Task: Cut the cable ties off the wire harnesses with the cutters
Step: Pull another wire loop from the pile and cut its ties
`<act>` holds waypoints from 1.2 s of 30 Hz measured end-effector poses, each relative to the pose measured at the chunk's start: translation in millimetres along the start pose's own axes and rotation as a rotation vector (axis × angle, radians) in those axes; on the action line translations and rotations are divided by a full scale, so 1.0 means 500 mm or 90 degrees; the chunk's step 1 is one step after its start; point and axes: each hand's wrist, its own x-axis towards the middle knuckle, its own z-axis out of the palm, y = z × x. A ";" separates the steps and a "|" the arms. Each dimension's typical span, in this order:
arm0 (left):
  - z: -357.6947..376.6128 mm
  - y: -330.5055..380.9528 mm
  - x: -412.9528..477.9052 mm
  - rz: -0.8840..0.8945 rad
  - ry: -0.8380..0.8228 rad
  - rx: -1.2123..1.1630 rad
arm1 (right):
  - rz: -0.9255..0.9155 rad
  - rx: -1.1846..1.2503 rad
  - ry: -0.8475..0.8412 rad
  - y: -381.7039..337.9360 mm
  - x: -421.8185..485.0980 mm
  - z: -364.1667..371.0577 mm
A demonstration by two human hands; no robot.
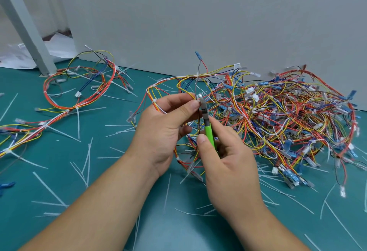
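The left hand (166,123) pinches a strand of the lifted wire harness (168,80) between thumb and fingers. The right hand (228,161) grips the green-handled cutters (208,129), their head just beside the left thumb tip. A tangled harness pile (288,115) crowds the wall (198,22) at far right; a coiled harness (79,89) lies left, near a grey post (25,32). Cut cable ties (49,189) litter the open teal table (123,173) in front.

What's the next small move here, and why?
Probably squeeze the cutters: the right hand holds their tip right where the left hand pinches the wire harness, so a cut seems lined up, though the exact spot is hidden.
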 end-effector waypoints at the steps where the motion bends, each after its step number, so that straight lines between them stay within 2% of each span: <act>1: 0.000 0.001 0.000 0.000 -0.001 -0.004 | -0.005 -0.002 0.000 -0.001 0.000 0.000; 20: -0.001 -0.002 0.000 0.010 0.037 0.038 | -0.006 -0.049 0.022 -0.006 0.000 0.000; 36: -0.001 -0.001 0.002 -0.001 0.040 0.012 | 0.001 -0.043 -0.057 -0.005 0.014 -0.008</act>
